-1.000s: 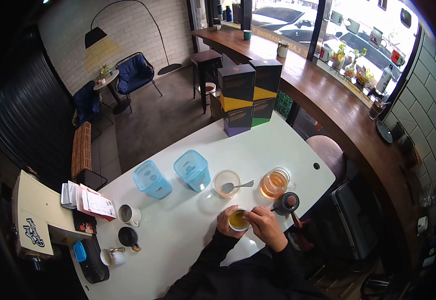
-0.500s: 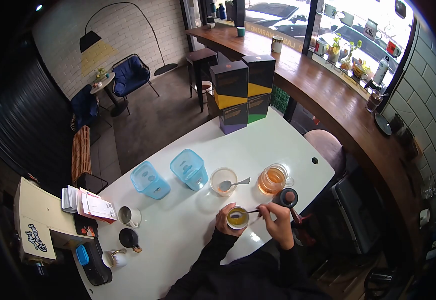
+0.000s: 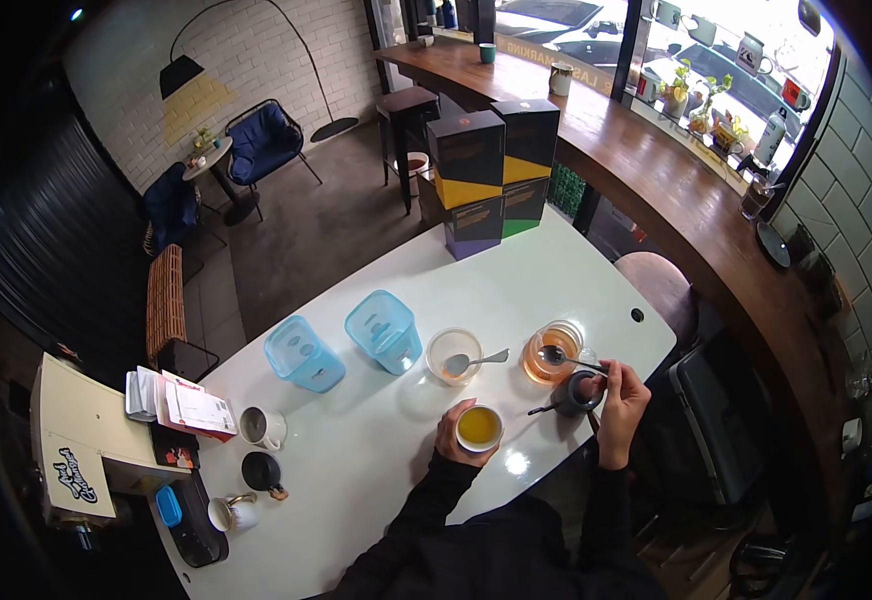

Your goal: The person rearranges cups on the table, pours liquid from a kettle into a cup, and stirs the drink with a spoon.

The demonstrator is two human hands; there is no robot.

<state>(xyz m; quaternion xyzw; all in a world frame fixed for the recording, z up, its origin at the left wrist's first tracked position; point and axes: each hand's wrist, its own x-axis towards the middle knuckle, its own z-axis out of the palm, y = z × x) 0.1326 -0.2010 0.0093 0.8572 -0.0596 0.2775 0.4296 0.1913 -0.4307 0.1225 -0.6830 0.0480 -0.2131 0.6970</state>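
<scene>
My left hand (image 3: 453,433) is wrapped around a small white cup (image 3: 497,445) of yellow liquid, standing upright near the table's front edge. In my right hand (image 3: 621,400) is a spoon (image 3: 581,362), pinched by its handle. The spoon's bowl is over the mouth of a glass jug (image 3: 533,372) of amber liquid; whether it touches the liquid I cannot tell. Between that jug and my right wrist stands a dark round container (image 3: 578,403). Beyond my left hand, another spoon (image 3: 459,364) rests in a clear round bowl (image 3: 441,342).
Two blue translucent tubs (image 3: 306,360) stand on the white table (image 3: 356,480). Stacked dark boxes (image 3: 466,155) rise at its far end. Mugs (image 3: 261,428) and a cream machine (image 3: 76,440) are at the left. A wooden counter (image 3: 646,150) curves along the window.
My right hand has moved right and away from the white cup, bringing the spoon from inside that cup to over the glass jug. My left hand keeps its hold on the cup.
</scene>
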